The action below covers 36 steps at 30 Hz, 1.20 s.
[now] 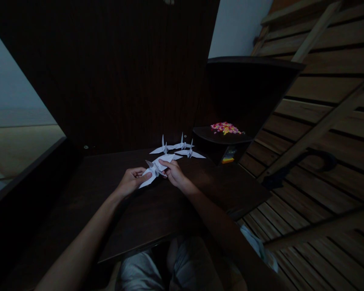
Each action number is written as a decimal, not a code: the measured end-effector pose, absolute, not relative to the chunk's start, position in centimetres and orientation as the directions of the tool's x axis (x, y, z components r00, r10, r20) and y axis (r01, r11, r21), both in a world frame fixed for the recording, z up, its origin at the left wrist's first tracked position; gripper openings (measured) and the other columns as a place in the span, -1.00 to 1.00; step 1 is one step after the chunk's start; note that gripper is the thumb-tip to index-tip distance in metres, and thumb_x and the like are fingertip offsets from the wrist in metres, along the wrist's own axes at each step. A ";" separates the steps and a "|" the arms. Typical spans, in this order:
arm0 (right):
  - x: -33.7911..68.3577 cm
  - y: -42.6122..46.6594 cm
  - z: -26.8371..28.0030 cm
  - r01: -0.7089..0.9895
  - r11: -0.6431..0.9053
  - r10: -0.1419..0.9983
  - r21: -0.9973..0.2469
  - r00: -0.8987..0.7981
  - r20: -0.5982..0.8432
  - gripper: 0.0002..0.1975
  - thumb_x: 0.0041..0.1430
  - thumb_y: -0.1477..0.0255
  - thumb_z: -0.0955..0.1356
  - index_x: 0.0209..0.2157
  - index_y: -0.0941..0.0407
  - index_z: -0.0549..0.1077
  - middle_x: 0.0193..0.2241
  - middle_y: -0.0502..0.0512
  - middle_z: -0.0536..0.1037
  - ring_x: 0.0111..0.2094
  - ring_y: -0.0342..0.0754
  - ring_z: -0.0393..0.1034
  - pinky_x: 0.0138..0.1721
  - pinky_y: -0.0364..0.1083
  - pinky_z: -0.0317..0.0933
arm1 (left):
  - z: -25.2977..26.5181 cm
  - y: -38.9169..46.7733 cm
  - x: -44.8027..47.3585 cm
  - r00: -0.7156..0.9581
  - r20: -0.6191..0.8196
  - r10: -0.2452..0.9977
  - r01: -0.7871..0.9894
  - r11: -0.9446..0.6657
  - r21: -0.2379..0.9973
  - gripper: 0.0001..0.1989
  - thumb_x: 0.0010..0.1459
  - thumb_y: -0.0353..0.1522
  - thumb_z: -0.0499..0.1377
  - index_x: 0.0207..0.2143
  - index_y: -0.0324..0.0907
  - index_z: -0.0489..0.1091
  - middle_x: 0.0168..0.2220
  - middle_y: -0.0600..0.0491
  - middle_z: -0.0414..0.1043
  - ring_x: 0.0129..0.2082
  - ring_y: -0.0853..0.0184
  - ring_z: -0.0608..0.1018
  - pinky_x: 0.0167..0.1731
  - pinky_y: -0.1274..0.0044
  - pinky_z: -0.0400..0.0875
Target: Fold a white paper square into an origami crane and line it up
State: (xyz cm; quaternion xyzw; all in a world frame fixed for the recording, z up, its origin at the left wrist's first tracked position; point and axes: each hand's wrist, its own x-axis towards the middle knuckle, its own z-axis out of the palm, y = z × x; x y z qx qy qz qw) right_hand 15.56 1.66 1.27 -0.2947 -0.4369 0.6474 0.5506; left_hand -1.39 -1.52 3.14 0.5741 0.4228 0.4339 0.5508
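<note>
Between my two hands is a white folded-paper crane [154,170], its wings spread out to both sides. My left hand [134,178] pinches the near left wing, thumb on top. The other wing is gripped by my right hand [173,173], with the thumb pressed on the paper and the fingers curled beneath. Just beyond my hands, several finished white paper cranes [190,153] stand close together on the dark desk [109,169], their pointed necks and tails sticking up. The held crane partly overlaps the nearest of them in this view.
On a low corner shelf [204,132] to the right lies a heap of small pink, red and yellow pieces [226,128]. A yellow-orange item [227,160] sits underneath. A dark panel [133,81] rises behind the desk, and slatted wood [321,117] stands at the right.
</note>
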 end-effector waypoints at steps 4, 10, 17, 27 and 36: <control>15.4 1.5 1.3 -0.437 -0.003 0.967 -0.900 -0.230 0.109 -0.72 -0.11 0.27 0.43 -0.55 0.15 0.31 -0.69 -0.11 0.30 -0.72 -0.27 0.11 -0.76 -0.25 -0.07 | 2.7 -1.3 -1.5 0.273 0.020 0.962 0.006 -0.022 1.000 -0.65 -0.21 -0.16 0.38 -0.46 -0.26 0.49 -0.55 0.07 0.47 -0.60 0.43 0.42 -0.60 0.62 0.24; 15.4 1.3 1.1 -0.275 0.060 0.950 -0.960 -0.281 0.140 -0.70 -0.09 0.23 0.43 -0.52 0.16 0.34 -0.70 -0.11 0.33 -0.73 -0.26 0.14 -0.78 -0.26 -0.05 | 2.4 -1.2 -1.5 0.307 0.030 0.951 -0.037 -0.020 0.999 -0.63 -0.18 -0.17 0.38 -0.38 -0.25 0.49 -0.41 0.00 0.54 -0.46 0.33 0.52 -0.45 0.55 0.36; 15.4 0.7 1.7 -0.178 0.160 0.895 -0.971 -0.390 0.219 -0.67 -0.04 0.18 0.40 -0.51 0.16 0.32 -0.72 -0.14 0.31 -0.75 -0.29 0.10 -0.78 -0.26 -0.10 | 2.5 -1.1 -1.8 0.397 0.040 0.917 0.038 -0.060 0.997 -0.61 -0.12 -0.13 0.34 -0.35 -0.27 0.51 -0.51 0.01 0.51 -0.54 0.36 0.48 -0.51 0.56 0.33; 15.8 0.9 2.0 -0.268 0.173 0.912 -0.948 -0.321 0.257 -0.66 -0.06 0.18 0.43 -0.51 0.16 0.33 -0.72 -0.14 0.33 -0.76 -0.31 0.04 -0.76 -0.25 -0.14 | 3.1 -1.3 -2.0 0.315 0.103 0.944 0.114 -0.145 0.983 -0.62 -0.14 -0.11 0.33 -0.47 -0.27 0.50 -0.58 0.03 0.46 -0.59 0.38 0.43 -0.58 0.58 0.29; 15.9 0.9 2.4 -0.280 0.152 0.937 -0.948 -0.263 0.228 -0.68 -0.12 0.21 0.45 -0.53 0.18 0.36 -0.71 -0.10 0.37 -0.75 -0.29 0.13 -0.78 -0.27 -0.13 | 2.8 -1.0 -2.0 0.277 0.100 0.956 0.104 -0.134 0.986 -0.62 -0.20 -0.11 0.36 -0.49 -0.27 0.49 -0.58 0.04 0.46 -0.61 0.40 0.42 -0.60 0.59 0.26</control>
